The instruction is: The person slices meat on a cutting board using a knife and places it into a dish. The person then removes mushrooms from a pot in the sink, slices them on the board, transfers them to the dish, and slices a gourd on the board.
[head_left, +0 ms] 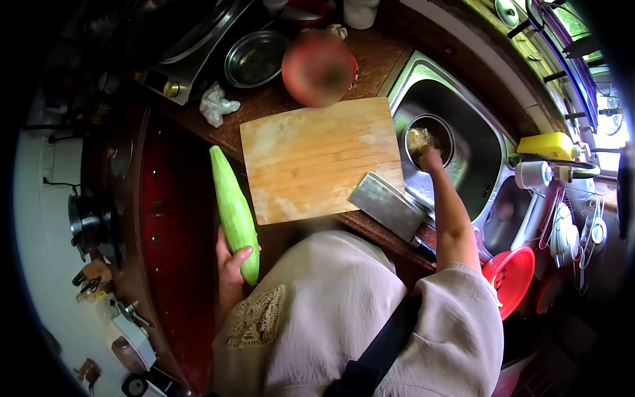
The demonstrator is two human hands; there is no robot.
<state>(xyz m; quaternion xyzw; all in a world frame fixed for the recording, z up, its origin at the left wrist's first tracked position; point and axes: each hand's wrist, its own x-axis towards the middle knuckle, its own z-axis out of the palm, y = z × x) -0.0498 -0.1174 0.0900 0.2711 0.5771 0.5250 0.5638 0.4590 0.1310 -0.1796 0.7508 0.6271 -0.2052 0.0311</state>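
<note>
A long, pale green peeled vegetable (233, 210) is held upright at its lower end by my left hand (231, 264), left of the wooden cutting board (317, 159). My right hand (430, 159) reaches into a round metal pot (448, 135) in the sink. Something yellowish and wet (418, 139) lies in the pot at my fingertips; whether my fingers grip it is too small to tell. A cleaver (387, 205) rests across the board's lower right corner, its handle toward my right arm.
Behind the board stand a red bowl (320, 69) and a metal basin (255, 58), with a crumpled plastic bag (217, 104) to their left. The steel sink (473, 132) has a faucet (582, 169) at right. A red colander (512, 281) sits near my right elbow.
</note>
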